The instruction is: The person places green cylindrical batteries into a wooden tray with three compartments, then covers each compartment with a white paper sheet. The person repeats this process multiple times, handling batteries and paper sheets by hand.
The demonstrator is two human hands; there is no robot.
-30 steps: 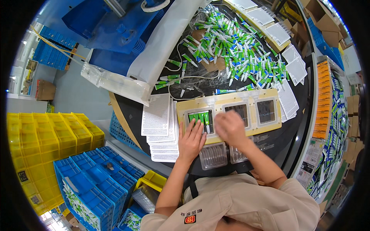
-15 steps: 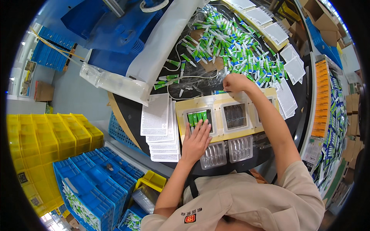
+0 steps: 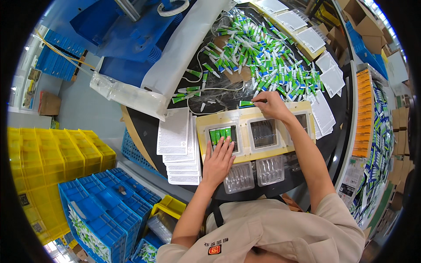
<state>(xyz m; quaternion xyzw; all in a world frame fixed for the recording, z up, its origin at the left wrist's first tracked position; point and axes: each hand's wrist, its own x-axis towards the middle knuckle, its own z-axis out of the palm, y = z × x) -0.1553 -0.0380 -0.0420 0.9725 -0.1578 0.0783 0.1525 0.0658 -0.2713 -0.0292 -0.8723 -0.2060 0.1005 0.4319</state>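
Note:
A yellow-edged frame (image 3: pixel 263 154) with several clear blister inserts lies in front of me. Green tubes (image 3: pixel 219 133) stand side by side in its left-hand blister; the middle blister (image 3: pixel 263 133) holds no tubes. My left hand (image 3: pixel 217 165) lies over that left blister, fingers stretched out, their tips on the lower part of the tubes. Beyond the frame's far edge, my right hand (image 3: pixel 272 105) pinches the end of a small green-and-white tube (image 3: pixel 246 104), which lies crosswise. My right forearm covers part of the right-hand blister.
A large heap of tubes (image 3: pixel 263 55) spreads over the black table. Printed white cards (image 3: pixel 172 133) are stacked left of the frame. Two clear blister trays (image 3: pixel 239 178) sit at the near edge. Blue machinery (image 3: pixel 127 39) stands far left; yellow crates (image 3: pixel 39 171) and blue crates (image 3: pixel 98 210) are nearer.
My right hand has moved slightly down toward the frame, and a green tube now shows at its fingertips. My left hand stays over the left blister. The whole view has shifted slightly.

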